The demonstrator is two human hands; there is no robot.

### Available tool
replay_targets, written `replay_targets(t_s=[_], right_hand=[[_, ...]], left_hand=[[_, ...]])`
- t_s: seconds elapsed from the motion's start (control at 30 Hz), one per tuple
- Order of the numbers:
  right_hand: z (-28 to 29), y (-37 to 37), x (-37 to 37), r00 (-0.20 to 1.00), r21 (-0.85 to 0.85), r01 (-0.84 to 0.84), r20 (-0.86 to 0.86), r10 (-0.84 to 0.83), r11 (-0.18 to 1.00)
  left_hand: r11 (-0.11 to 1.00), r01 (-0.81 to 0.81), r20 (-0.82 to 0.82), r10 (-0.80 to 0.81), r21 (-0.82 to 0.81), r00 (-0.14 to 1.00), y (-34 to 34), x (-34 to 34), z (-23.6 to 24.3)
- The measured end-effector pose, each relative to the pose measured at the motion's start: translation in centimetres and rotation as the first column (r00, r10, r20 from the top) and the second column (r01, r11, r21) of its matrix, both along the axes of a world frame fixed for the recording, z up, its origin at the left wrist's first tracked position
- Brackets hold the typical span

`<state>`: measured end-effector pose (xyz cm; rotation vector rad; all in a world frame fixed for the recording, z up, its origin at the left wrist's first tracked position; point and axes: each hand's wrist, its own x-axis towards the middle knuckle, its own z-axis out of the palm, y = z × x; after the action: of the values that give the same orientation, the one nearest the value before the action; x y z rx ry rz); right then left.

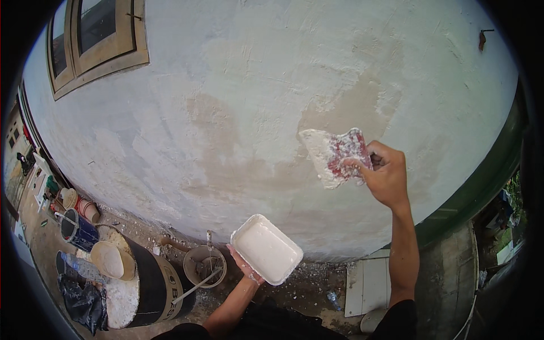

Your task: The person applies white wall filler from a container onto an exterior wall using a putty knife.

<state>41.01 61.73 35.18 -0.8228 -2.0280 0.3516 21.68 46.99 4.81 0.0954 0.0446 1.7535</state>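
My right hand grips a red, putty-smeared scraper with a thick creamy load on its blade, held up in front of the pale plastered wall. The wall shows damp beige patches of uneven coating behind and left of the scraper. My left hand holds a shallow white rectangular tray of creamy white putty from below and the side, low in front of the wall. Part of my left hand is hidden under the tray.
At lower left stand a black drum with a beige bowl, a bucket with a stick, a dark blue bucket and a black bag. A wooden window is upper left; pale boards lie at lower right.
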Motion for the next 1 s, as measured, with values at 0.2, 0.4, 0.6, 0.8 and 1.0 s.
replay_targets(t_s=[0.2, 0.4, 0.6, 0.8, 1.0], right_hand=[[-9.5, -4.2, -4.5, 0.986, -0.512, -0.021, 0.13, 0.101, 0.859], [-11.3, -5.8, -10.2, 0.941, -0.532, 0.015, 0.293, 0.168, 0.846], [-12.0, -7.5, -13.3, 0.927, -0.528, -0.026, 0.305, 0.218, 0.849], [-13.6, -8.6, -15.5, 0.892, -0.381, 0.066, 0.437, 0.117, 0.922], [-14.1, -9.6, -16.9, 0.846, -0.257, 0.145, 0.534, 0.015, 0.956]], left_hand=[[0.99, 0.117, 0.057, -0.122, 0.083, 0.991, 1.0, -2.4, 2.0], [0.991, 0.084, -0.059, -0.09, -0.101, 0.994, 0.5, -4.9, 2.5], [0.98, 0.044, -0.133, -0.071, -0.195, 0.989, 0.0, -6.9, 2.1], [0.991, 0.046, -0.098, -0.058, -0.126, 0.993, -0.3, -7.9, 1.2], [0.988, 0.056, -0.084, -0.068, -0.147, 0.994, -0.7, -8.6, 0.6]])
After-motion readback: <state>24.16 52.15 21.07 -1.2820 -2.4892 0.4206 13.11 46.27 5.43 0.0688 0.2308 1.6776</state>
